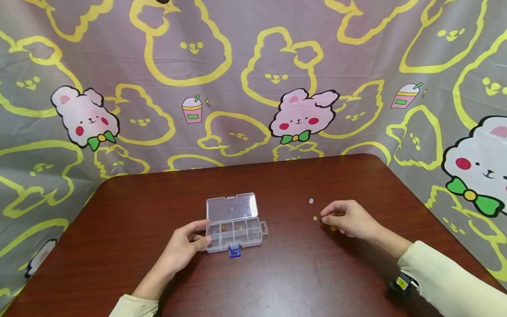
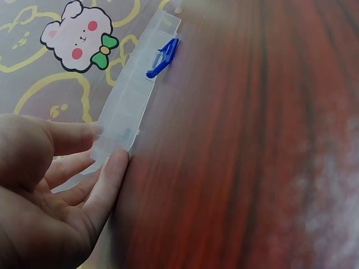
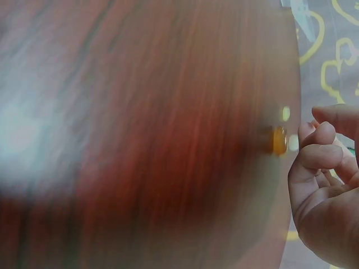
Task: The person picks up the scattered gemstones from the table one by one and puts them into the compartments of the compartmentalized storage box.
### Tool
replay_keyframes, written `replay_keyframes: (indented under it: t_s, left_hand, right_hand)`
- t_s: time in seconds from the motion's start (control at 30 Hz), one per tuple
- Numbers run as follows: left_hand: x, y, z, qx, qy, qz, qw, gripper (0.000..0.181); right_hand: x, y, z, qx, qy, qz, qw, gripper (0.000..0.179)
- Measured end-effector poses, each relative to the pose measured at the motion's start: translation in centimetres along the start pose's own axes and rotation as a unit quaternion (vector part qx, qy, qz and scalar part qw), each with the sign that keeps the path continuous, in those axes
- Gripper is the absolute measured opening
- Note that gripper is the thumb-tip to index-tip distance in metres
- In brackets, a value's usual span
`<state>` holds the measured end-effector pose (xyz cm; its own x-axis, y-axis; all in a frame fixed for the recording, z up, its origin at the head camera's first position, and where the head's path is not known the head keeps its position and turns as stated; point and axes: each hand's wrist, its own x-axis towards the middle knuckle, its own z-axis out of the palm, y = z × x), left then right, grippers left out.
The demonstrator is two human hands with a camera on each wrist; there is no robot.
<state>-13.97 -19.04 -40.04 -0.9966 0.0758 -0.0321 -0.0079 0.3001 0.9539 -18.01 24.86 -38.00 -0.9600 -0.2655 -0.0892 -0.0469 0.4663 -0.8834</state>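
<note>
In the head view a clear plastic compartment box [image 1: 234, 240] lies on the table with its lid [image 1: 231, 208] raised at the back. My left hand [image 1: 183, 246] grips the box's left end, thumb at the front corner and forefinger near the hinge. An orange bead [image 1: 223, 228] and a yellowish bead [image 1: 240, 228] sit in back compartments. My right hand [image 1: 348, 221] hovers over loose beads, thumb and forefinger tips close together; I cannot tell whether they hold anything. An amber bead [image 3: 279, 141] lies below the fingers, a yellow-green bead [image 1: 315, 218] just left of the fingertips, a white bead [image 1: 310, 201] farther back.
The box's blue latch [image 1: 235, 251] hangs open at its front, and a hanging tab [image 1: 264, 227] juts from its right end. The brown wooden table [image 1: 277, 281] meets a patterned cloth [image 1: 237, 145] at the back and sides. A dark strapped device [image 1: 403, 281] is on the right wrist.
</note>
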Motion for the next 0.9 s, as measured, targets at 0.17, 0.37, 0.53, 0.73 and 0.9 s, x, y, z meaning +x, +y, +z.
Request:
replay_keyframes:
  t_s: [0.17, 0.37, 0.53, 0.73, 0.9]
  left_hand:
    - [0.0, -0.1, 0.0, 0.001, 0.001, -0.001, 1.0, 0.043]
    - [0.0, 0.1, 0.0, 0.007, 0.002, -0.001, 1.0, 0.043]
    - [0.0, 0.1, 0.0, 0.009, 0.003, -0.001, 1.0, 0.043]
    - [0.0, 0.0, 0.0, 0.007, 0.001, -0.001, 1.0, 0.043]
    - [0.0, 0.1, 0.0, 0.007, 0.001, -0.002, 1.0, 0.043]
  right_hand:
    - [-0.4, 0.8, -0.8, -0.013, 0.004, 0.009, 0.9999, 0.017]
    - [-1.0, 1.4, -1.4, -0.019, -0.001, 0.012, 0.9997, 0.018]
    - [-1.5, 1.7, -1.6, -0.036, -0.013, -0.001, 0.9993, 0.021]
    - [-1.7, 2.1, -1.5, -0.053, -0.015, -0.001, 0.9984, 0.022]
    - [-1.6, 2.2, -1.3, -0.049, -0.015, -0.006, 0.9987, 0.021]
